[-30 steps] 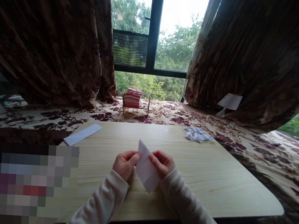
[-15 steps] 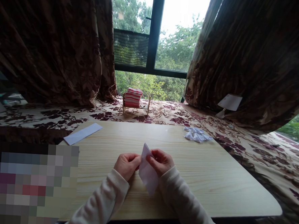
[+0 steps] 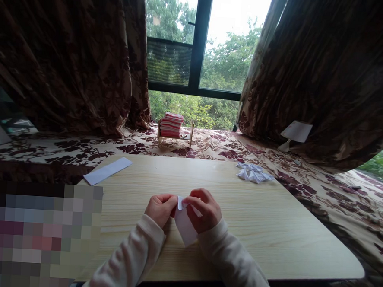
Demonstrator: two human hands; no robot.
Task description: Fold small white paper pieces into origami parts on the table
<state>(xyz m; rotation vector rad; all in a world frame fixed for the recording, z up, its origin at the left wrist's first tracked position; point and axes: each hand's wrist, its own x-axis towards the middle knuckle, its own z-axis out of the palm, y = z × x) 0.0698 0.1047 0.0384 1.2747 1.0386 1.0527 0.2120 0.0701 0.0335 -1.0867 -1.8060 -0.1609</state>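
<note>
A piece of white paper (image 3: 186,230) is held between my two hands above the near middle of the wooden table (image 3: 133,244). Its upper corner is folded down over the front. My left hand (image 3: 160,209) pinches the paper's left edge at the top, its other fingers curled in. From the right, my right hand (image 3: 203,210) presses the folded corner with thumb and index finger, and partly covers the sheet. Both hands are closed on the same paper.
White paper strips (image 3: 108,171) lie at the table's back left. Several folded white paper pieces (image 3: 255,173) are heaped at the back right. Behind the table, a small rack holds red-striped cloths (image 3: 172,125); a small lamp (image 3: 296,131) stands to the right.
The paper's top corner, which pointed up before, is now bent down. My right hand has shifted slightly left over the fold. My left hand stays nearly in place.
</note>
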